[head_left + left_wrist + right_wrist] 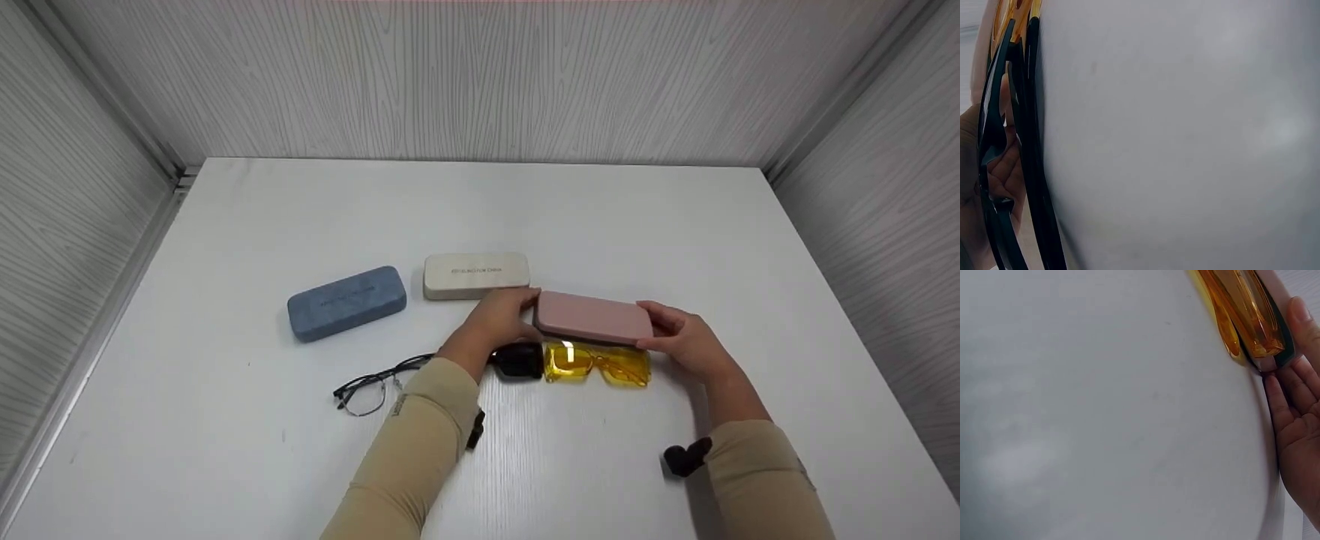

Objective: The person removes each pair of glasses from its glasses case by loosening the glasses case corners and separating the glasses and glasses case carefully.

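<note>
A pink glasses case [595, 316] lies behind the glasses, held at both ends. My left hand [491, 322] grips its left end, and my right hand [691, 345] grips the right end between thumb and fingers. Just in front of the case lie yellow-lensed glasses [598, 364]. Beside them, black sunglasses [519, 361] are partly covered by my left hand and wrist. In the left wrist view the black sunglasses [1027, 135] stand before the left hand. The right wrist view shows the right thumb and fingers at the case's end, next to the yellow glasses [1241, 315].
A cream glasses case [476, 276] sits behind my left hand, with a blue glasses case [347, 303] to its left. Dark-framed clear glasses [367, 392] lie left of my left forearm, partly hidden. Grey wood-grain panels [480, 82] border the white table [480, 202].
</note>
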Motion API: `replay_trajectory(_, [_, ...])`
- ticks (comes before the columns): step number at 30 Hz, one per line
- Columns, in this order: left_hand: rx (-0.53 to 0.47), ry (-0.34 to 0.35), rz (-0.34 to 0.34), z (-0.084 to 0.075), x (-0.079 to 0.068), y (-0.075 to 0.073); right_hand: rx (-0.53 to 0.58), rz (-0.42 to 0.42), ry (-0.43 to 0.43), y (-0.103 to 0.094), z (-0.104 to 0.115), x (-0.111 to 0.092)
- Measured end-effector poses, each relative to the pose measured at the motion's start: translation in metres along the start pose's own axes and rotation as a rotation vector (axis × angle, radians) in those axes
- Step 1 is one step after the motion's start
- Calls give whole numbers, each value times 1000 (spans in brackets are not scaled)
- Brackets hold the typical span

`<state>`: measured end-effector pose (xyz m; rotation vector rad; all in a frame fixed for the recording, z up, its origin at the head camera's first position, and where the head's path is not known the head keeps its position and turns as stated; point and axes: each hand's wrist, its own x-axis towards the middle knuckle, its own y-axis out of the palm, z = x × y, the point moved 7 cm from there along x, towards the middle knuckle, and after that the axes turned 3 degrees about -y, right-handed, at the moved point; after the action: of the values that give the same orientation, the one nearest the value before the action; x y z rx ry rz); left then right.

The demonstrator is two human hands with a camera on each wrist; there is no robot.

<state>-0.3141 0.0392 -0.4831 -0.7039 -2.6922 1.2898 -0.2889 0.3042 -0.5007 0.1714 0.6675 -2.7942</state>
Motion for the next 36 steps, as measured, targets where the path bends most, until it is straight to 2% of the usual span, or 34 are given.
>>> replay_trajectory(10, [-10,-22,30,2,0,1,-95,-14,-5,2,-2,-1])
replay_trajectory(17, [-18,-9,23,2,-1,0,-101,12,-33,3,-2,0])
replay_trajectory(30, [-62,-4,35,1,-2,-1,-96,-3,6,2,-1,-1])
replay_trajectory(36, [-72,-14,40,1,-2,-1,-73,17,9,2,-1,-1])
